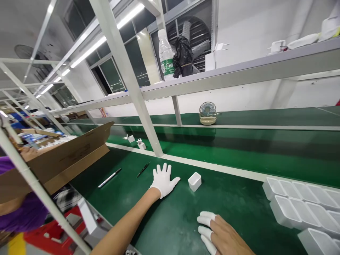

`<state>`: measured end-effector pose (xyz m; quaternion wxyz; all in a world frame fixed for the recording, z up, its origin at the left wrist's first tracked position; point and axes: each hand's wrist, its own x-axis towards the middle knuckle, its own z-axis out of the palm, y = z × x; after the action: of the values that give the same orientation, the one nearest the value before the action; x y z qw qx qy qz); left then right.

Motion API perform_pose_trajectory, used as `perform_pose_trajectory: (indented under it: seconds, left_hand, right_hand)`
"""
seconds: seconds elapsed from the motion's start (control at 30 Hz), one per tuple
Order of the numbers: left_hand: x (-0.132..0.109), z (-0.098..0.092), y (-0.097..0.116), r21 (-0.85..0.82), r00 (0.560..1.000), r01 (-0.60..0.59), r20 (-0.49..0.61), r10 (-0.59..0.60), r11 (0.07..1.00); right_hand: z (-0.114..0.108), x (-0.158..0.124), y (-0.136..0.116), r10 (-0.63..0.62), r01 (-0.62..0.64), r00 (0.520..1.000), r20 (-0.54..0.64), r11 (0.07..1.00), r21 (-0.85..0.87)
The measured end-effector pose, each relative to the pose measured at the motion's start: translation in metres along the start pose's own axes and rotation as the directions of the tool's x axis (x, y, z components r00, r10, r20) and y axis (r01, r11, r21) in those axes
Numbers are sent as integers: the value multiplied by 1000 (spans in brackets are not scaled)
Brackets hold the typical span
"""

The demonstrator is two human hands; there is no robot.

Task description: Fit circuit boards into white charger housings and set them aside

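My left hand (pixel 162 181), in a white glove, lies flat on the green table (pixel 170 219) with its fingers spread. Just right of its thumb stands a small white open-topped box (pixel 194 182), apart from the hand. My right hand (pixel 219 232) wears white finger cots and rests lower on the table, fingers stretched out and nothing held. To the left of my gloved hand lie black tweezers (pixel 143 169) and a pen (pixel 109 178).
Rows of white boxes (pixel 294 209) stand at the right. White plug-like parts (pixel 141 144) sit by the rail near a post (pixel 132 81). A small fan (pixel 207 112) stands behind the belt (pixel 233 141). At left, a person's purple sleeve (pixel 32 216) shows beside a cardboard box (pixel 77 156).
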<state>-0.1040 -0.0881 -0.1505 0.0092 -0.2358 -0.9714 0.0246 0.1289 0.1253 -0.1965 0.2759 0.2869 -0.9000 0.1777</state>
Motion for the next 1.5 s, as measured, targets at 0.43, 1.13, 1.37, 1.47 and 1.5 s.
perform_pose_trajectory:
  seconds: [0.43,1.13,1.37,1.47,1.5]
  left_hand:
    - [70,0,56,-196,958,-286,-21,287,938]
    - [-177,-35,90,-328,547,-802,-70,834,499]
    - [-174,-16,135,-271,529,-831,-115,841,486]
    - [-171,-13,97,-379,730,-649,-65,681,659]
    - [-175,-12,78,-389,803,-558,-33,595,732]
  right_hand:
    - [-9,1,-7,106,-105,994,-5,994,32]
    - [-20,-15,34,263,-284,957,-126,935,-210]
    - [-17,-31,45,325,-321,945,-26,917,-236]
    - [-13,-33,40,303,-298,953,-21,921,-252]
    - [-12,-34,39,304,-298,952,-14,920,-257]
